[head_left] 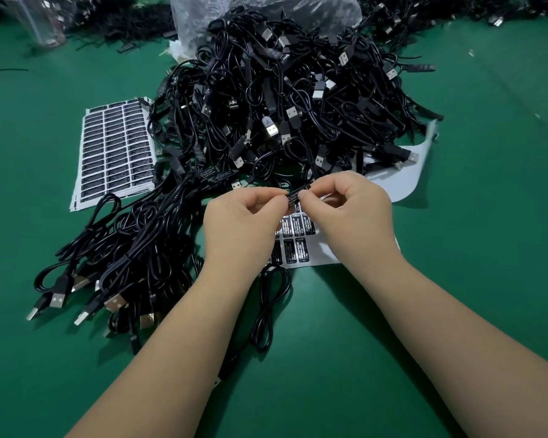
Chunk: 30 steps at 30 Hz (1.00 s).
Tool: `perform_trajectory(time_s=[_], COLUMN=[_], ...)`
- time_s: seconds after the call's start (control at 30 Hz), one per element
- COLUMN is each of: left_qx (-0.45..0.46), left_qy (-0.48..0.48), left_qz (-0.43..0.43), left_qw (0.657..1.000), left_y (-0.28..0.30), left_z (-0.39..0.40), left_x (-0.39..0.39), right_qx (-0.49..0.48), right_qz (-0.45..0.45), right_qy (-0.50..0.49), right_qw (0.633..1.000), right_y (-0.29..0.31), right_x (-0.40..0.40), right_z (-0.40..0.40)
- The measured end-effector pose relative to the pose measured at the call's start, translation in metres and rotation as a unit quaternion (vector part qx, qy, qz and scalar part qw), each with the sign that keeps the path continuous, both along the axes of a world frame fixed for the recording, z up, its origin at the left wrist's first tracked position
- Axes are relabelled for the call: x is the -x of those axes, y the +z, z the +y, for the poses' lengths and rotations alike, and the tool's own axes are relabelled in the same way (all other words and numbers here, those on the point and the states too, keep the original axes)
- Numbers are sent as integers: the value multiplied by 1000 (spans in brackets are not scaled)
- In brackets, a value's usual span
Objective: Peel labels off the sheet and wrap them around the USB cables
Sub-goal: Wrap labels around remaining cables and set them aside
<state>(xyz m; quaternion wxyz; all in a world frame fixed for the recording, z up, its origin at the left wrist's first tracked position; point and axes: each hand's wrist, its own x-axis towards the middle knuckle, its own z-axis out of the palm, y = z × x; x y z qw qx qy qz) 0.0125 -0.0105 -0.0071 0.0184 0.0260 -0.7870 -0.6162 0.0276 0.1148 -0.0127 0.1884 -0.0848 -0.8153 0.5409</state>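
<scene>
My left hand [244,219] and my right hand [351,210] meet at the middle of the view, both pinching a black label [295,195] with white print that sits on the small black controller of a USB cable [268,308]. That cable hangs down between my forearms onto the green table. Under my hands lies a partly used label sheet [298,240] with a few black labels left on white backing. A full label sheet [114,150] lies to the left.
A big heap of black USB cables [285,99] fills the table behind my hands, with a clear plastic bag [266,14] at its back. A bundle of labelled cables [121,263] lies at the left. A white empty backing sheet [402,175] curls at the right.
</scene>
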Motion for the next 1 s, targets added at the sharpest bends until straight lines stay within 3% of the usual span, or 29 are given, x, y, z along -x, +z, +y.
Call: perform_trajectory(time_s=[0.43,0.7,0.87,1.0], left_qx=[-9,-42,-34,-38], left_qy=[3,-16,-43,-56], left_qz=[-9,-39,-30,-29], left_qw=[1000,998,998,997], left_y=[-1,-2,-3,-2], left_z=[-1,-3,-4,-3], left_x=[-1,4,6,6], right_qx=[-43,-1,54,11], right_qz=[-25,-90,-73,-55], right_qy=[-12,6,19,72], right_qw=[999,996,996,996], right_y=[-2,-3,-3,-2], right_x=[3,11,10,8], right_z=[1,12,11,10])
